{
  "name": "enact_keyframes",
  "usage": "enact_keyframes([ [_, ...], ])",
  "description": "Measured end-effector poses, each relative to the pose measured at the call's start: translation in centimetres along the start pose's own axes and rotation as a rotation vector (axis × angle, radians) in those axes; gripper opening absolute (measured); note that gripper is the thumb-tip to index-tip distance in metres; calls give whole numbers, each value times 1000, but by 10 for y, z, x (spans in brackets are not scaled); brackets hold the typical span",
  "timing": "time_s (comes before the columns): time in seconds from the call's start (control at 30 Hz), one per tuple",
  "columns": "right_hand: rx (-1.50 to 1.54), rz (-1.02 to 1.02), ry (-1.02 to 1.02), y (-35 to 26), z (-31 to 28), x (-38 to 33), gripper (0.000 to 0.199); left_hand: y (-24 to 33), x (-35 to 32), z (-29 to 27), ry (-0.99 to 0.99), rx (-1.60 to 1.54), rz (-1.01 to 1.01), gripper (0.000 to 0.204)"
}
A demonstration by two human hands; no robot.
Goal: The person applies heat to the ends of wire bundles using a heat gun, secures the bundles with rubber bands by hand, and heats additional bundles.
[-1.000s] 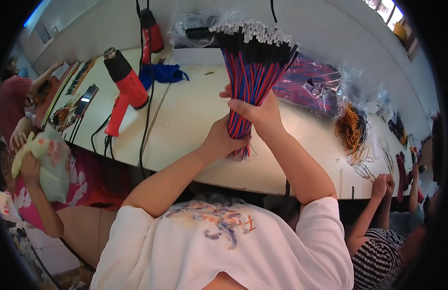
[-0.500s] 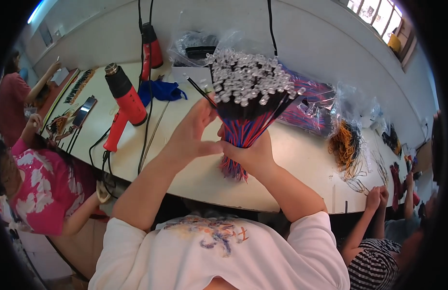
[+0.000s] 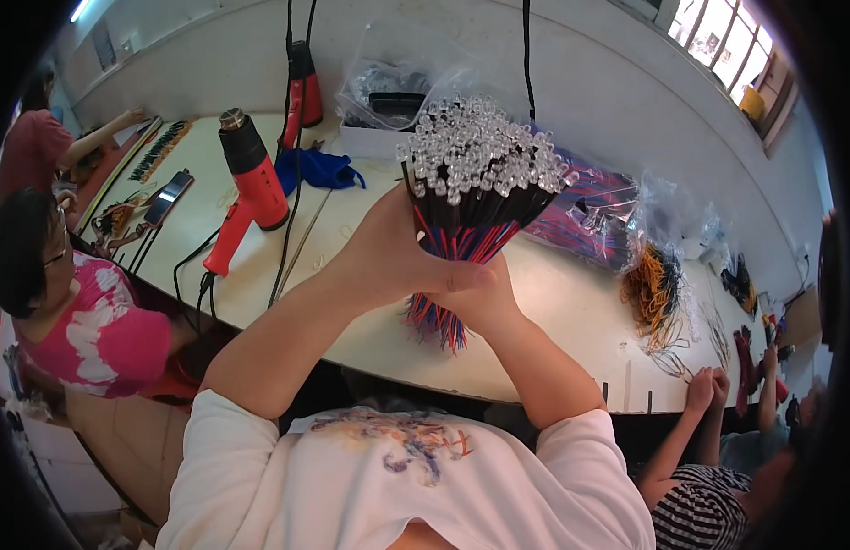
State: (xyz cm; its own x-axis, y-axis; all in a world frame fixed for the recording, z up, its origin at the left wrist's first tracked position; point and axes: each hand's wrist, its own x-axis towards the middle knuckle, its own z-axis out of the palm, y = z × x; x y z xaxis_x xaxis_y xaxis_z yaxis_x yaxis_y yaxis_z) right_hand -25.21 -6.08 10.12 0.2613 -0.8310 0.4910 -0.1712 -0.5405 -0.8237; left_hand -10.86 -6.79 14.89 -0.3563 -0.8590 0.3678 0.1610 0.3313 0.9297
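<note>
Wire bundle (image 3: 461,229): glossy clear plastic bulbs, matt black sleeves. Heat gun (image 3: 251,188): smooth red plastic. Table (image 3: 553,330): smooth, pale. Cloth (image 3: 317,170): blue fabric.

I see one wire bundle (image 3: 471,197) in my two hands, two red heat guns (image 3: 251,188), one blue cloth (image 3: 319,170), and one phone (image 3: 168,194).

You view a bright, evenly lit scene, daylight entering through the windows (image 3: 718,27) upper right, glare on the white table (image 3: 571,312), soft shadows only, strong fisheye bending at the rim, black vignette corners, centre sharp, edges slightly soft.
</note>
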Motion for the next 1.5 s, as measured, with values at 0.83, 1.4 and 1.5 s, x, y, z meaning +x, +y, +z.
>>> enact_keyframes([
  [0.83,15,58,-212,-6,11,4,37,-10,-10,-1,71,-72,-61,40],
  [1.4,82,247,-216,5,8,2,16,5,5,-21,198,-390,115,58],
  [1.5,197,237,-202,13,5,-2,24,4,5,-23,233,-649,59,53],
])
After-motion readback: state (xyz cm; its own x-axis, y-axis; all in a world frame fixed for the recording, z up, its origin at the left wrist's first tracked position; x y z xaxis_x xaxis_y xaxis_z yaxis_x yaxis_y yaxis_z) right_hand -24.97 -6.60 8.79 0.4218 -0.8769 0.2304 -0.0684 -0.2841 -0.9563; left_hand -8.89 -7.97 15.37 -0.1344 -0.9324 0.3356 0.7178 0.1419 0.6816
